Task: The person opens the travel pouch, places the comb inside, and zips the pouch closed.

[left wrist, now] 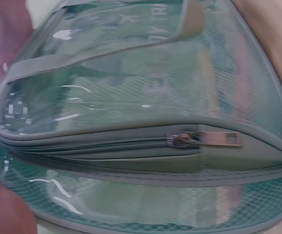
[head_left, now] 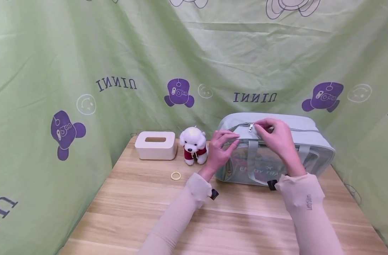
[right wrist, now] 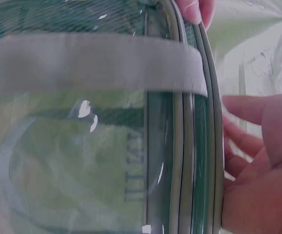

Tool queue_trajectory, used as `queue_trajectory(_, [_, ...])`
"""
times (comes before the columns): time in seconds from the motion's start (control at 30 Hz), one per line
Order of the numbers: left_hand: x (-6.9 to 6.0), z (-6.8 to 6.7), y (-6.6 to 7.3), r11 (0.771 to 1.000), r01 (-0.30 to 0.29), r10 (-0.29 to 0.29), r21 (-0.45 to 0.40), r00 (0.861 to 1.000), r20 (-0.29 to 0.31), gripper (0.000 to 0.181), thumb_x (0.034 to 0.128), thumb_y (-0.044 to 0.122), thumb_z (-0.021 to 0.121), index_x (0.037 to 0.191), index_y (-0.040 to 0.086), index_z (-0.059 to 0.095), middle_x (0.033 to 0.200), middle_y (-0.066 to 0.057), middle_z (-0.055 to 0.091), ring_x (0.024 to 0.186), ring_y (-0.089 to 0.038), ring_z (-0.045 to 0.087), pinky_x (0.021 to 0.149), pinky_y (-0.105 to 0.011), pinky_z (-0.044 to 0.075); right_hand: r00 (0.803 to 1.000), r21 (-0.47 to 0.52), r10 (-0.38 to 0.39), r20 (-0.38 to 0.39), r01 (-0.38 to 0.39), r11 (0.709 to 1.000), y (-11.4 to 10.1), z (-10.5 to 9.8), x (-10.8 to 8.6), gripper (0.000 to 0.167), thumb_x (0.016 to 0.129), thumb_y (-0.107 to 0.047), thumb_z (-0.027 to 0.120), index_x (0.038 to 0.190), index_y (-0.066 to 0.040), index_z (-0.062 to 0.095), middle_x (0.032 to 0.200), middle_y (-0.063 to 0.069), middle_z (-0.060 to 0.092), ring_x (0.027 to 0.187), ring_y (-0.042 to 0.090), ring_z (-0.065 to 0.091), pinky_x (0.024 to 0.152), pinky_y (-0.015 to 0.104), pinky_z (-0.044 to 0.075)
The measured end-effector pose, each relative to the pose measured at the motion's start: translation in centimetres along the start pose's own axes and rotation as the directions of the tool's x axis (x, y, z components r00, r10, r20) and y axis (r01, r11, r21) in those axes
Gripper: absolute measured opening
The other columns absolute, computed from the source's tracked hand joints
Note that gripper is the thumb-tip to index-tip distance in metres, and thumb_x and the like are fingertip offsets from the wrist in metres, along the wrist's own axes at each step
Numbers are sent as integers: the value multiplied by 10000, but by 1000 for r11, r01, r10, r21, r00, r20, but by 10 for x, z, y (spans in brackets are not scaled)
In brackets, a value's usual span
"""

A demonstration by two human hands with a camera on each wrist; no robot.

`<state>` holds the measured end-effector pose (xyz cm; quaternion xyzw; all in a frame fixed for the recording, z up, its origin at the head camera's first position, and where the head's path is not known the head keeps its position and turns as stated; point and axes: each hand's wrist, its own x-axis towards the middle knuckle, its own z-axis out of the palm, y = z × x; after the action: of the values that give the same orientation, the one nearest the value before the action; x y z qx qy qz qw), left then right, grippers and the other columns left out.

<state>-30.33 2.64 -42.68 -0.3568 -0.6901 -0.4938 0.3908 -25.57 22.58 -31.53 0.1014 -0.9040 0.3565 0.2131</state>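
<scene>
On the right side of the wooden table point(head_left: 117, 212) stands a pale green bag point(head_left: 267, 157) with clear panels, a strap handle point(head_left: 252, 159) and pale lettering partly hidden by an arm. The left hand point(head_left: 221, 148) pinches the bag's top front edge near its left end, thumb below and fingers bent above. The right hand point(head_left: 278, 136) sits over the top, index finger and thumb curled narrowly together just beside a silver zip pull point(head_left: 251, 127); I cannot tell whether they grip the pull or only the fabric next to it. In the left wrist view, another metal tab point(left wrist: 221, 139) lies along the zip on the bag's end. Left of the bag, a white plush dog point(head_left: 193, 141) in a red top sits near a pale tissue box point(head_left: 156, 152), with a small yellow ring point(head_left: 176, 172) lying in front of them. Behind everything hangs a green curtain point(head_left: 143, 49) printed with purple figures
</scene>
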Motion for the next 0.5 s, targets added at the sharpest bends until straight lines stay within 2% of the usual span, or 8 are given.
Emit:
queue_trajectory(0.1, [7, -4, 5, 997, 76, -74, -20, 995, 59, 183, 934, 158, 754, 1107, 100, 763, 1098, -49, 714, 1083, -188, 612, 1000, -278, 485, 998, 12, -62, -25, 62, 998, 9, -5, -9, 242, 986, -227, 702, 1142, -53, 765, 1007, 138, 735, 869, 61, 569, 746, 140, 439])
queue_trajectory(0.2, [20, -9, 11, 986, 165, -163, -9, 979, 121, 187, 961, 195, 724, 1122, 106, 758, 1072, -39, 711, 1051, -168, 599, 951, -252, 492, 990, 7, -130, -58, 131, 991, 20, -9, -17, 211, 950, -181, 757, 1122, -60, 773, 1000, 132, 731, 870, 19, 549, 767, 129, 430])
queue_trajectory(0.3, [39, -9, 16, 971, 233, -240, 57, 951, 196, 185, 981, 229, 704, 1121, 120, 758, 1041, -24, 713, 1014, -146, 597, 905, -226, 490, 973, -6, -210, -90, 211, 978, 31, -11, -24, 186, 886, -106, 815, 1065, -64, 790, 962, 126, 741, 883, -3, 543, 814, 129, 413])
queue_trajectory(0.4, [56, -6, 21, 954, 258, -291, 150, 916, 275, 175, 986, 255, 704, 1109, 143, 757, 1006, -1, 713, 1011, -126, 606, 929, -214, 478, 955, -8, -272, -119, 273, 962, 39, -10, -29, 217, 812, -31, 859, 1018, -57, 796, 941, 119, 745, 919, -62, 529, 866, 104, 387])
queue_trajectory(0.5, [69, 0, 24, 933, 265, -336, 244, 882, 329, 184, 982, 299, 710, 1116, 180, 752, 958, 43, 711, 1013, -107, 605, 950, -217, 463, 943, -5, -305, -136, 307, 952, 44, -8, -30, 259, 757, 18, 885, 992, -46, 795, 945, 118, 745, 954, -116, 509, 902, 73, 368])
